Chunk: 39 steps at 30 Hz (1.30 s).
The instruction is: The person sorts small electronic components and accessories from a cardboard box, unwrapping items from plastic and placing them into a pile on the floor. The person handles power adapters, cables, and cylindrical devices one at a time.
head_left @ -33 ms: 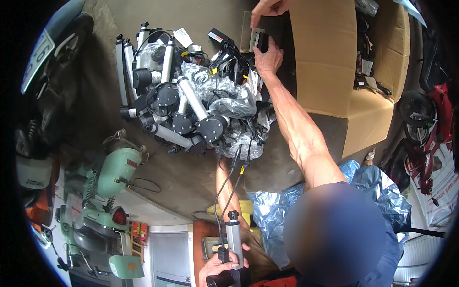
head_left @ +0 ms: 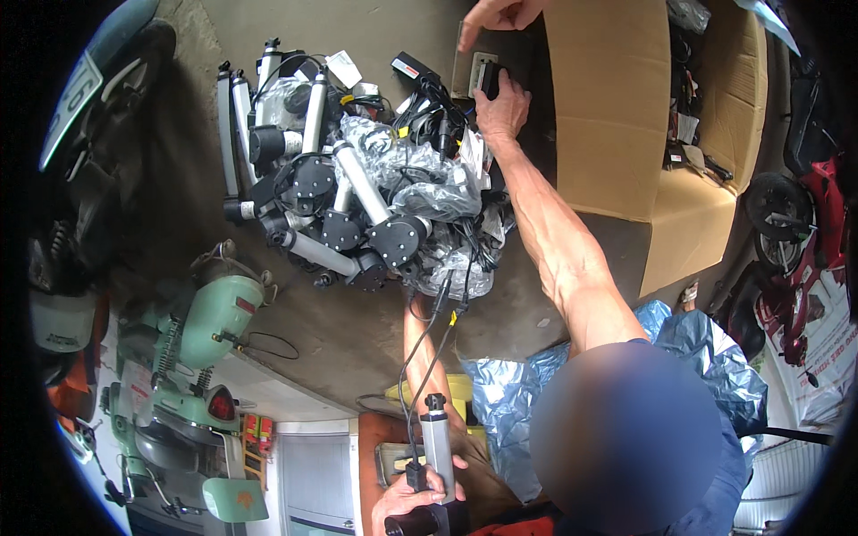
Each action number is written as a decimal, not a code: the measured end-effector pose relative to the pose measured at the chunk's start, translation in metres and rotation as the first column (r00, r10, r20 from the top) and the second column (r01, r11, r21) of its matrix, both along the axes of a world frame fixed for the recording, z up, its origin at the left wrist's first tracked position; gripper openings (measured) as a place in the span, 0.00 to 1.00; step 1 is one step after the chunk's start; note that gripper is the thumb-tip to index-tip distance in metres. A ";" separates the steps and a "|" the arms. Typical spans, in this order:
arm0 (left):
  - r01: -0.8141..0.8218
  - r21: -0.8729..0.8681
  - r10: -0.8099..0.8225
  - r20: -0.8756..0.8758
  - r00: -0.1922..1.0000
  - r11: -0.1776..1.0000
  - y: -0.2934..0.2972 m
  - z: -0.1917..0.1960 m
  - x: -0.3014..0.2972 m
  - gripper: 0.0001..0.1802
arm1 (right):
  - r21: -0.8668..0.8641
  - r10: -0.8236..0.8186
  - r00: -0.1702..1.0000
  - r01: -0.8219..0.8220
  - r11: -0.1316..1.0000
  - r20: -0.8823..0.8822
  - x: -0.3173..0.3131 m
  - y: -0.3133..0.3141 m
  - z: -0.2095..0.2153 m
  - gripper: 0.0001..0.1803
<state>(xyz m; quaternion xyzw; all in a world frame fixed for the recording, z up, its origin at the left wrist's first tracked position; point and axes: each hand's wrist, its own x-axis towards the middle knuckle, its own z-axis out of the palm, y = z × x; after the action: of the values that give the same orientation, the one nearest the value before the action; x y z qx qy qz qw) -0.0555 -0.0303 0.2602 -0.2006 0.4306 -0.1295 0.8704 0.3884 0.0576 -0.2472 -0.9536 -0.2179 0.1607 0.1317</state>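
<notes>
My left hand (head_left: 413, 500) sits at the lower edge, closed around a grey linear actuator (head_left: 438, 451) with a black motor end. Black cables (head_left: 429, 357) run from it up along a bare forearm to a pile of similar grey-and-black actuators (head_left: 357, 205), some in silver plastic wrap, lying on the concrete floor (head_left: 357, 330). My right hand is not visible. A co-worker at lower right stretches a bare arm (head_left: 545, 232) to a small black box (head_left: 487, 79) beside the pile. Another hand (head_left: 500, 13) enters at the top edge above that box.
An open cardboard box (head_left: 608, 116) holding dark parts stands at upper right. Pale green scooters (head_left: 214, 330) are parked at left, a red one (head_left: 809, 214) at far right. Blue plastic sheeting (head_left: 509, 402) lies near the co-worker.
</notes>
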 end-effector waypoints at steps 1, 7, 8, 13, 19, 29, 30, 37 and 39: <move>-0.042 -0.013 0.042 -0.001 0.999 0.999 0.005 -0.004 0.005 0.06 | -0.053 0.040 0.999 -0.039 0.998 0.023 -0.003 0.000 -0.004 0.39; -0.286 0.069 0.294 -0.190 0.937 0.956 0.013 -0.017 0.034 0.03 | -0.043 0.233 0.957 -0.229 0.973 0.175 -0.020 0.000 -0.019 0.41; -0.350 0.099 0.362 -0.151 0.920 0.932 0.006 -0.024 0.032 0.04 | -0.025 0.267 0.947 -0.267 0.964 0.178 -0.019 -0.007 -0.025 0.41; -0.608 0.163 0.629 -0.167 0.759 0.777 -0.007 -0.057 0.050 0.09 | -0.060 0.383 0.904 -0.379 0.923 0.189 -0.024 -0.010 -0.023 0.37; -0.664 0.178 0.686 -0.240 0.687 0.727 -0.002 -0.091 0.056 0.12 | -0.105 0.368 0.915 -0.355 0.929 0.163 -0.013 -0.014 -0.030 0.40; -0.840 0.203 0.864 -0.106 0.492 0.503 -0.007 -0.169 0.052 0.27 | -0.136 0.389 0.920 -0.380 0.915 0.053 -0.015 -0.014 -0.035 0.44; -0.854 0.210 0.879 -0.097 0.466 0.476 -0.007 -0.179 0.054 0.31 | -0.126 0.392 0.919 -0.384 0.915 0.045 -0.009 -0.016 -0.036 0.43; -0.840 0.208 0.862 -0.203 0.465 0.502 -0.003 -0.208 0.060 0.11 | 0.185 0.356 0.932 -0.362 0.914 0.066 -0.024 -0.018 0.060 0.30; -0.829 0.232 0.859 -0.196 0.473 0.510 -0.002 -0.209 0.066 0.05 | 0.376 0.316 0.927 -0.225 0.899 -0.201 -0.073 -0.034 0.137 0.20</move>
<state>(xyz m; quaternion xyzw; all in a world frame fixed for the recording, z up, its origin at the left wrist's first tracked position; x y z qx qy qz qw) 0.0102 -0.0324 0.0516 -0.3571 0.4027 0.3690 0.7577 0.3158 0.0240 -0.1102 -0.8465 -0.3551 0.2588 0.3006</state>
